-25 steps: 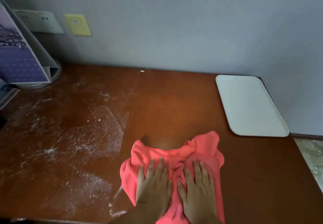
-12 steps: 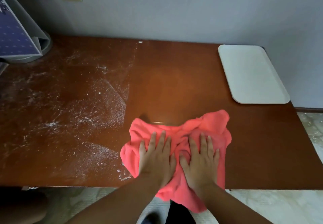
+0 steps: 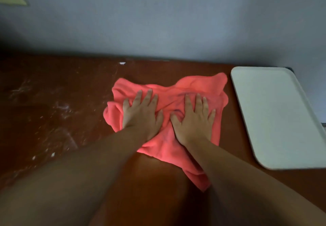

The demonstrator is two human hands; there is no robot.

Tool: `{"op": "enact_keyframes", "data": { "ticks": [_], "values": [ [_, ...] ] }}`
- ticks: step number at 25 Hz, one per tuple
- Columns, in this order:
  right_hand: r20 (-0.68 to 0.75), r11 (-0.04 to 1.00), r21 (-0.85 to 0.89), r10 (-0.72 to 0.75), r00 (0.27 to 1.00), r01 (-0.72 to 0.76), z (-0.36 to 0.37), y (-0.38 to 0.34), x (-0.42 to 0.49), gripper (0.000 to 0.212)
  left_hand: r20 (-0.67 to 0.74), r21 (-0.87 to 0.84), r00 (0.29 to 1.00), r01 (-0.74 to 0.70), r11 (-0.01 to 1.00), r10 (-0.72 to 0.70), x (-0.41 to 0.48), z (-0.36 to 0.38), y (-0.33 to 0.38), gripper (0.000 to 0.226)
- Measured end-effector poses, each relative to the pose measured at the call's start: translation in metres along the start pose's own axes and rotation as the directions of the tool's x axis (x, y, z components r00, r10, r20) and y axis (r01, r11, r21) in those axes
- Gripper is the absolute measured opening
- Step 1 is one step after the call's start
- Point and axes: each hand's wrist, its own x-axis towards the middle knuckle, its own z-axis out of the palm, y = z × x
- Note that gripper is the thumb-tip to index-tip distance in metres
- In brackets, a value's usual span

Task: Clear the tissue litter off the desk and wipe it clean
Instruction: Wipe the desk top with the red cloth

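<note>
We have both palms flat on the pink cloth (image 3: 202, 86). The left grip (image 3: 141, 114) and the right grip (image 3: 194, 119) are each spread, with the fingers straight and pressing down, pinching nothing. The cloth lies rumpled toward the back right of the bench (image 3: 158, 176). Its right side is just beside the left rim of the white tray (image 3: 275, 112), and a loose tail trails toward the near edge.

The litter is on the left half of the bench: white dust and scraps (image 3: 65, 106). One white fleck (image 3: 122, 63) sits against the back edge by the wall (image 3: 158, 22). As we judge it, the wiping is under way on the right half and the left half is not yet done.

Several things could go wrong from here:
- A stroke further right could catch the tray and shove it toward the right edge of the bench.
- A bunched cloth under flat palms may smear the dust instead of gathering it.
- A pull toward us could drag crumbs over the near edge to the floor.
- The trailing tail could fold under and leave streaks.
- The fleck at the back edge is easy to miss.
</note>
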Motion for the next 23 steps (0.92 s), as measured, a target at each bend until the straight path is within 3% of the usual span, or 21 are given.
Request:
{"op": "enact_keyframes", "data": {
  "ticks": [4, 8, 11, 15, 19, 23],
  "values": [
    [-0.067, 0.997, 0.047, 0.067, 0.995, -0.064, -0.012, -0.01, 0.12, 0.063, -0.04, -0.007, 0.999, 0.023, 1.0, -0.024, 0.119, -0.013, -0.009, 0.056],
    [-0.137, 0.995, -0.054, 0.079, 0.987, -0.087, -0.02, -0.021, 0.204, 0.051, -0.106, -0.017, 0.994, 0.021, 1.0, -0.023, 0.195, -0.025, -0.012, 0.04],
    [-0.092, 0.988, 0.078, 0.142, 0.986, -0.135, -0.028, -0.027, 0.237, 0.046, -0.138, -0.032, 0.989, 0.055, 0.998, -0.059, 0.224, -0.029, -0.011, 0.04],
    [-0.094, 0.983, 0.132, 0.139, 0.986, -0.126, -0.03, -0.031, 0.241, 0.043, -0.148, -0.077, 0.984, 0.087, 0.993, -0.098, 0.231, -0.028, -0.013, 0.043],
    [-0.144, 0.998, -0.011, -0.068, 0.987, 0.067, -0.022, -0.024, 0.209, 0.047, -0.174, -0.012, 0.982, 0.071, 0.997, -0.072, 0.201, -0.022, -0.003, 0.055],
    [-0.027, 0.986, -0.029, -0.163, 0.986, 0.163, -0.013, -0.006, 0.137, 0.061, -0.132, -0.01, 0.991, 0.018, 1.0, -0.019, 0.128, -0.009, 0.013, 0.055]
  ]
}}
